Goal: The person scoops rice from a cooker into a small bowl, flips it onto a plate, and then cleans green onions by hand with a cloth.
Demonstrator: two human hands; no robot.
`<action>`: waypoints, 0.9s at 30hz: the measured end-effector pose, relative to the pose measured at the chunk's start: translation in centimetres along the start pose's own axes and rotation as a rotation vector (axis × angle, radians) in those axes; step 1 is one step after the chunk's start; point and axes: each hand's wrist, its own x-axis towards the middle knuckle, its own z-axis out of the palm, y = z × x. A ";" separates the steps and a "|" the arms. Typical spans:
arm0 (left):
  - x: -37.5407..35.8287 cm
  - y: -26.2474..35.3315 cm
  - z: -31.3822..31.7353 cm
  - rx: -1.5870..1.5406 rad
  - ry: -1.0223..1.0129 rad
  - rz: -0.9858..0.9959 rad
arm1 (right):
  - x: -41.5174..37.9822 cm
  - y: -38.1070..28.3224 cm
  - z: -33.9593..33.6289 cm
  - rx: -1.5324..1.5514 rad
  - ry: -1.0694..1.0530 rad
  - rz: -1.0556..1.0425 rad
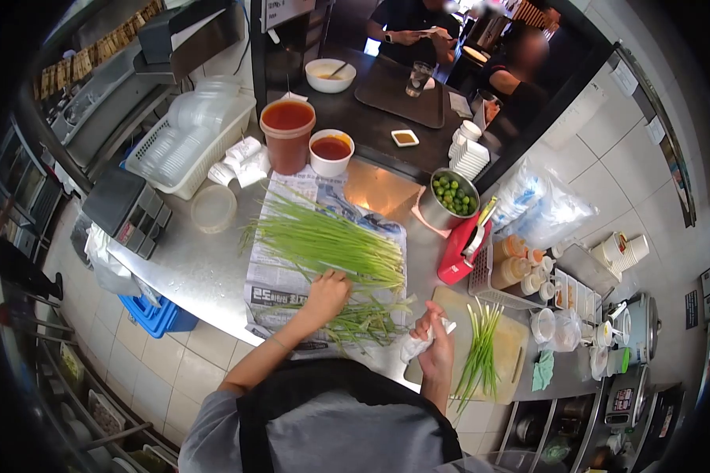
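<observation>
A big bunch of long green onions lies across newspaper on the steel counter, white ends to the right. My left hand rests at the bunch's near edge, its fingers curled down and closed on some of the greens; the fingertips are hidden. Nearer my body lies a looser heap of leafy trimmings. My right hand is closed around a crumpled white cloth, which could be paper, beside the cutting board. On that board sits a smaller bunch of green onions.
Behind the newspaper stand a tub of red sauce and a smaller sauce bowl. A pot of green citrus fruits and a red container stand at right. Beyond the pass-through are a tray and two people.
</observation>
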 end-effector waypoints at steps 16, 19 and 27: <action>1.8 2.6 -10.8 -1.158 -0.085 -0.293 | 3.9 0.7 6.8 -0.083 -0.130 -0.047; 1.8 3.1 -10.4 -1.234 -0.081 -0.270 | 4.4 1.0 7.9 -0.097 -0.130 -0.043; 2.4 4.5 -10.4 -1.108 -0.044 -0.234 | 4.9 2.1 6.9 -0.087 -0.144 -0.033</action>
